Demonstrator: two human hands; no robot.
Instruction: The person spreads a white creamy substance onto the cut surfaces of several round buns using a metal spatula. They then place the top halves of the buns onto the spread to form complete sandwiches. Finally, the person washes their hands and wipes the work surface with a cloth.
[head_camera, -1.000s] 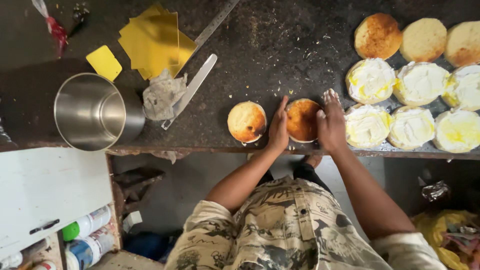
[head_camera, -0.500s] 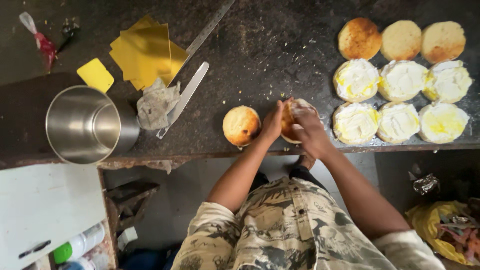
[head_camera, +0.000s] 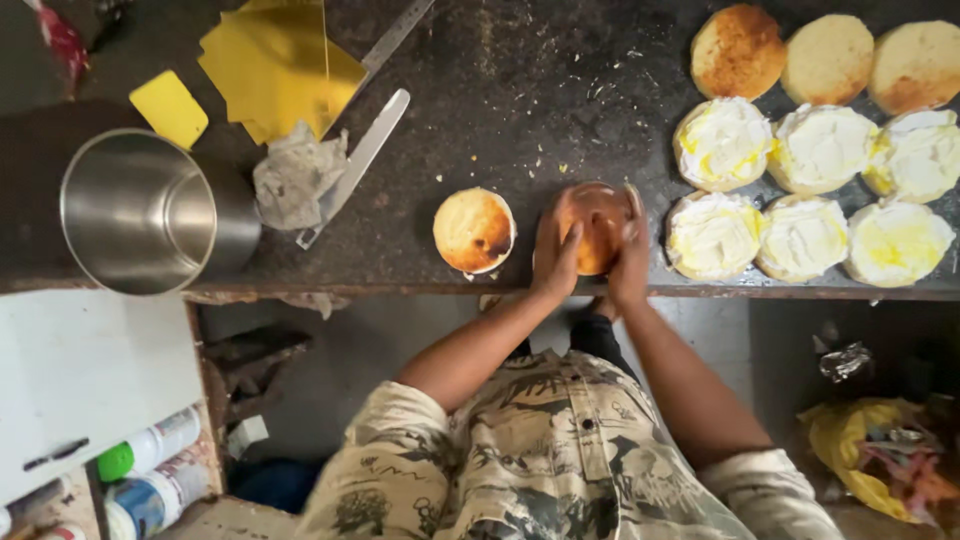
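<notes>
Both hands have closed in around the browned bun half since a second ago, when they lay flat to either side of it; now they cup it between them and it looks tilted up off the tabletop (head_camera: 560, 90), though how far I cannot tell.

To the far left of the left hand stands a steel cup (head_camera: 140, 212), open mouth up, with a yellow card (head_camera: 168, 106) and a sheaf of yellow paper (head_camera: 275, 62) beyond it. Nearer, a crumpled grey rag (head_camera: 292, 180) lies beside a flat metal spatula (head_camera: 355, 165). Just left of the left hand sits a second bun half (head_camera: 474, 230), round, pale gold with darker toasted patches, apart from the fingers.

The left hand (head_camera: 553, 252) presses its fingers against the left side of the held bun half (head_camera: 598, 228). That piece is round, deep orange-brown and glossy on the face that shows. The right hand (head_camera: 630, 255) clasps its right side, fingers curled over the rim, so the bun half is clamped between the two hands close to the near edge of the tabletop.

Right of the right hand lie six cream-topped buns (head_camera: 810, 190) in two rows, white with yellow smears, the nearest just beside the knuckles. Three plain bun tops (head_camera: 830, 58) lie beyond them.
</notes>
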